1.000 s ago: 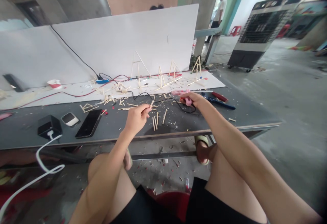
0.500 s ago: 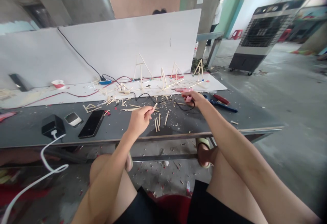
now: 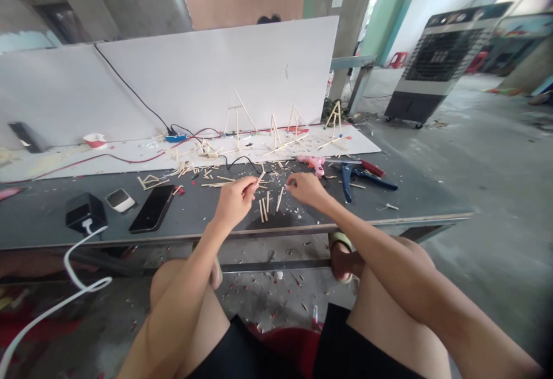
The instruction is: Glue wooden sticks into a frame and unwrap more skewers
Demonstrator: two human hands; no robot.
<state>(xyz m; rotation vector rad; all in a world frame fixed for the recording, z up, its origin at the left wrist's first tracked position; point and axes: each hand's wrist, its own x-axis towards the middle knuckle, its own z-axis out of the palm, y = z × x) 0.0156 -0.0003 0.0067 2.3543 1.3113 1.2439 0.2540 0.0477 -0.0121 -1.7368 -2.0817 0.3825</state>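
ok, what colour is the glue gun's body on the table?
Pink. The glue gun shows best in the head view, the only one here.

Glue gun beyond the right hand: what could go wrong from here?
1. The pink glue gun lies just beyond the right hand; if hot, which the picture can't show, it might burn on contact.
2. A black cord runs near loose sticks; a snag could drag them about.
3. The left hand pinches a thin stick, which might slip or twist.
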